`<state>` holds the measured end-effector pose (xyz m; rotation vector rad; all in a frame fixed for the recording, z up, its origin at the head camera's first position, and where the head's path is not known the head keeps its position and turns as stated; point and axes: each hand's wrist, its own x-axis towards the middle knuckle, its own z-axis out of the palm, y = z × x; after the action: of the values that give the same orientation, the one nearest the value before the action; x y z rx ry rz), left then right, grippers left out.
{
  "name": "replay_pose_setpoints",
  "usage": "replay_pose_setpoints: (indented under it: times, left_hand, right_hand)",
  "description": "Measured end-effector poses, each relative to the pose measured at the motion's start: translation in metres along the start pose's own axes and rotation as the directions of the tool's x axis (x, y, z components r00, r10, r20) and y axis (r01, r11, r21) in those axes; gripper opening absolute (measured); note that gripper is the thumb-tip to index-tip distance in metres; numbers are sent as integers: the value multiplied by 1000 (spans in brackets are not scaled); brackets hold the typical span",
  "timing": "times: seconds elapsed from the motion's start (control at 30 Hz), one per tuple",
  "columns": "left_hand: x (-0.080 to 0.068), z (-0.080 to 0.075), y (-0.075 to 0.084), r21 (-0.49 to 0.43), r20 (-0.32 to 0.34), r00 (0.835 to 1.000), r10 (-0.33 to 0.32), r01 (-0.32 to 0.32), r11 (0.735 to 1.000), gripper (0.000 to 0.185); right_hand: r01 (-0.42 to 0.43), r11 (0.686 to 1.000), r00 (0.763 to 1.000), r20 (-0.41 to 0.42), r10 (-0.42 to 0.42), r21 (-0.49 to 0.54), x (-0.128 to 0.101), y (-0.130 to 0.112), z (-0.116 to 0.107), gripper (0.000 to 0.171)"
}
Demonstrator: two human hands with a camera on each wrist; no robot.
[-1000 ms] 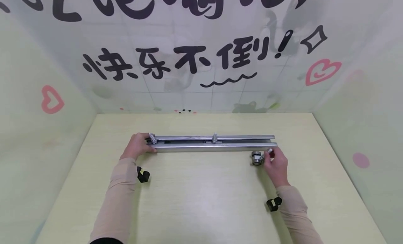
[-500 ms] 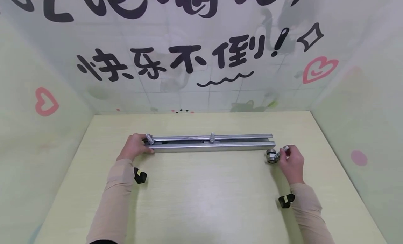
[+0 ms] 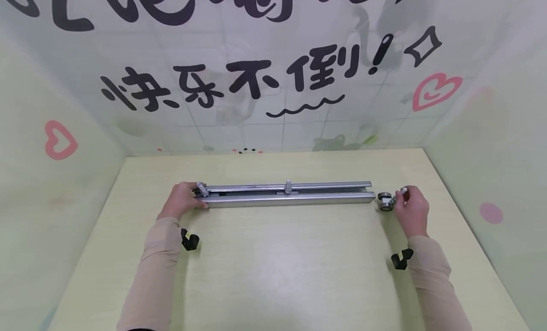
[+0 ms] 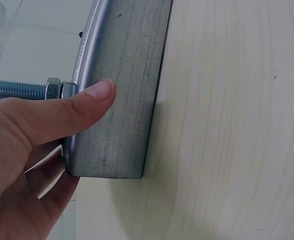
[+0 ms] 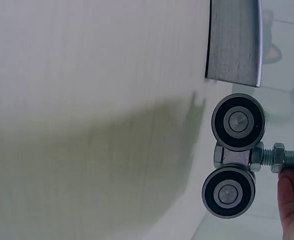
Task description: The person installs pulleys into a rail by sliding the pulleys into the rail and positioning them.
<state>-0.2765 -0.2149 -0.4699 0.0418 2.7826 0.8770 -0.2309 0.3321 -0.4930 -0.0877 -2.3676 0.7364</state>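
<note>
A long grey metal track lies across the pale wooden table. Two bolts stand up from it, one at its left end and one near the middle. My left hand grips the track's left end, thumb pressed on the track's side wall beside the bolt. My right hand pinches the bolt of a roller carriage with two black-rimmed wheels. The carriage is held just off the track's right end, apart from it.
Pale green walls with black lettering and pink hearts close the table in on three sides. Black straps sit at both wrists. Bare tabletop lies in front of the track.
My right hand has carried the roller carriage rightward and farther back, from in front of the track's right end to just beyond that end. The left hand and track stay put.
</note>
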Motion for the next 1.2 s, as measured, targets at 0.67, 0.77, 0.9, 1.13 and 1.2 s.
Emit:
replay_pose_setpoints:
  times: [0.67, 0.77, 0.9, 1.13, 1.2]
  left_hand:
    - [3, 4, -5, -38, 7, 1000, -12, 13, 999, 65]
    - [2, 4, -5, -31, 12, 1000, -18, 18, 999, 66]
    - [2, 4, -5, -29, 11, 1000, -15, 16, 999, 66]
    - [3, 3, -6, -29, 14, 1000, -11, 11, 1000, 66]
    - [3, 3, -5, -33, 15, 1000, -13, 13, 999, 66]
  right_hand:
    - [3, 999, 995, 99, -8, 48, 23, -3, 24, 12]
    - [6, 999, 993, 113, -12, 51, 23, -4, 28, 12]
    - [15, 998, 992, 125, -22, 56, 23, -7, 31, 11]
    - [22, 998, 990, 139, -31, 62, 23, -12, 35, 11]
    - [29, 998, 989, 141, -37, 62, 23, -13, 35, 11]
